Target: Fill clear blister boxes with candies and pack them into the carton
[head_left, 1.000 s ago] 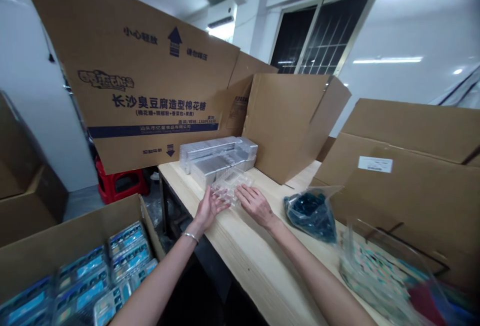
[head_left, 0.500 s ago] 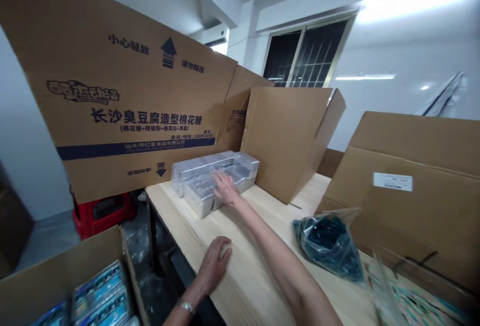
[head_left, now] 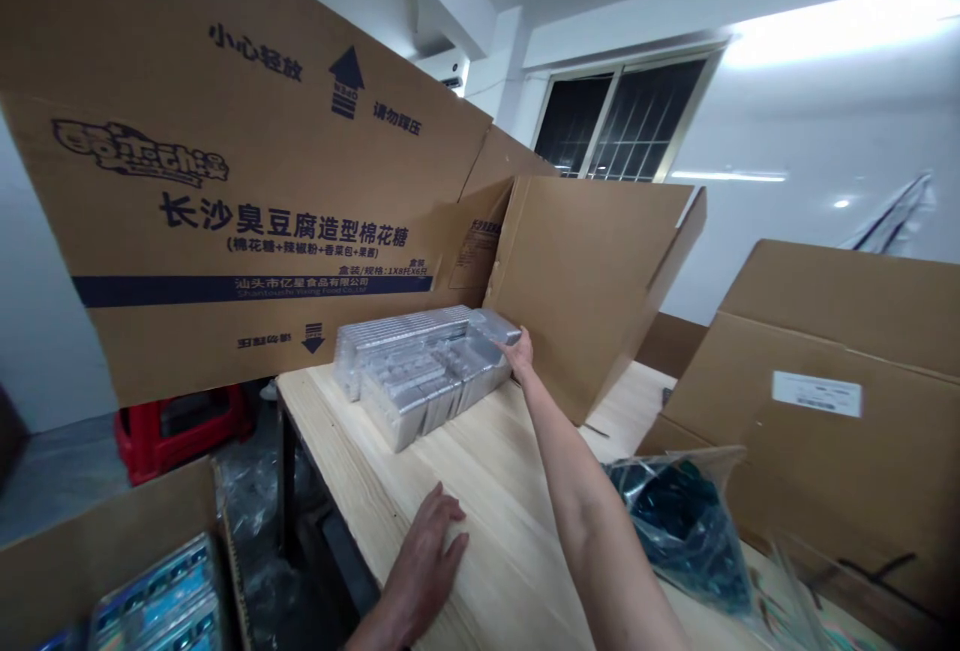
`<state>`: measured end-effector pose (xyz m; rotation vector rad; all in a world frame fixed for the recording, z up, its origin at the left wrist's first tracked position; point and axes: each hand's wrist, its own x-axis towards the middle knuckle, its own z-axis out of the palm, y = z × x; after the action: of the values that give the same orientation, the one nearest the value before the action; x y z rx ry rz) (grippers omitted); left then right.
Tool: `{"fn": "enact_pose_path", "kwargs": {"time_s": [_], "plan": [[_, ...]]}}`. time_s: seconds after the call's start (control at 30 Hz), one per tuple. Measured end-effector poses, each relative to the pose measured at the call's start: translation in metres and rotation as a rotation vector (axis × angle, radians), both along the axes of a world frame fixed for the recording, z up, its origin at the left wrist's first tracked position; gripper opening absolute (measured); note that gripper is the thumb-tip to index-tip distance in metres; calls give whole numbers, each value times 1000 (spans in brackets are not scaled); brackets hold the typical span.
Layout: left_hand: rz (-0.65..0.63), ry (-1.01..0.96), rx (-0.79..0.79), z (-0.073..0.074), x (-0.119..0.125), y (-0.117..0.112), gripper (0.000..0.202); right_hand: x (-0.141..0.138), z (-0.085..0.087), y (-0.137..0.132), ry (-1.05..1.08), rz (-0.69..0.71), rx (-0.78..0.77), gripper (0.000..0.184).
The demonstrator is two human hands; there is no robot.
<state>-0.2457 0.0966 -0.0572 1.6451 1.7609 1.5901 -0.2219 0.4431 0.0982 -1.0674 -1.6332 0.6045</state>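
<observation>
Rows of clear plastic boxes (head_left: 420, 391) stand packed together on the wooden table (head_left: 495, 491), against a big printed carton. My right hand (head_left: 519, 356) reaches out to the right-hand end of the rows. Its thumb lies on the near side and its fingers curl round the end clear plastic box (head_left: 495, 327); the far fingertips are partly hidden. Closer to me, my left hand (head_left: 427, 556) rests low over the table's near edge. Its fingers are loosely bent, the thumb apart, with nothing held.
A printed carton (head_left: 300, 171) rises at the left, a plain carton (head_left: 585, 271) behind the boxes. At right are a bag of dark teal pieces (head_left: 682, 521) and a labelled carton (head_left: 825, 461). An open box of blue packages (head_left: 161, 596) and red stool (head_left: 180, 431) stand below left.
My right hand has moved right, from the middle of the plastic boxes to their right end, and now grips there. The left hand stays low at the table edge. The view has shifted slightly.
</observation>
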Motion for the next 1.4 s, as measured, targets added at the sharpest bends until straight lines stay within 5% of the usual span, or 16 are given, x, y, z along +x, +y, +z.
{"fn": "enact_pose_path", "kwargs": {"time_s": [0.13, 0.23, 0.37, 0.5, 0.67, 0.83, 0.9, 1.03, 1.13, 1.23, 1.33, 1.4], "plan": [[13, 12, 1, -2, 2, 1, 17, 9, -2, -19, 57, -4, -19, 67], [6, -13, 0, -3, 1, 1, 20, 33, -2, -57, 94, 26, -67, 60], [7, -196, -47, 7, -3, -1, 47, 83, -7, -143, 375, 299, -325, 50], [-68, -639, 31, 31, 3, -11, 76, 135, -23, -242, 572, 549, -645, 35], [-408, -1209, 105, 60, 52, -52, 73, 179, -49, -347, 624, 611, -904, 20], [-319, -1329, 112, 81, 106, -105, 66, 216, -66, -405, 443, 693, -889, 37], [-280, -1296, 80, 85, 117, -119, 63, 231, -73, -412, 283, 602, -808, 46], [-210, -1130, -45, 86, 125, -135, 62, 253, -85, -412, 68, 250, -400, 65], [-185, -899, -118, 88, 122, -138, 65, 262, -75, -415, -36, 291, -181, 65], [-226, -510, -178, 100, 111, -132, 71, 274, -46, -417, -198, 341, 112, 73], [-426, 20, -302, 127, 104, -116, 75, 290, -18, -410, -473, 395, 367, 80], [-602, 348, -403, 146, 105, -102, 73, 300, -9, -403, -659, 508, 405, 81]]}}
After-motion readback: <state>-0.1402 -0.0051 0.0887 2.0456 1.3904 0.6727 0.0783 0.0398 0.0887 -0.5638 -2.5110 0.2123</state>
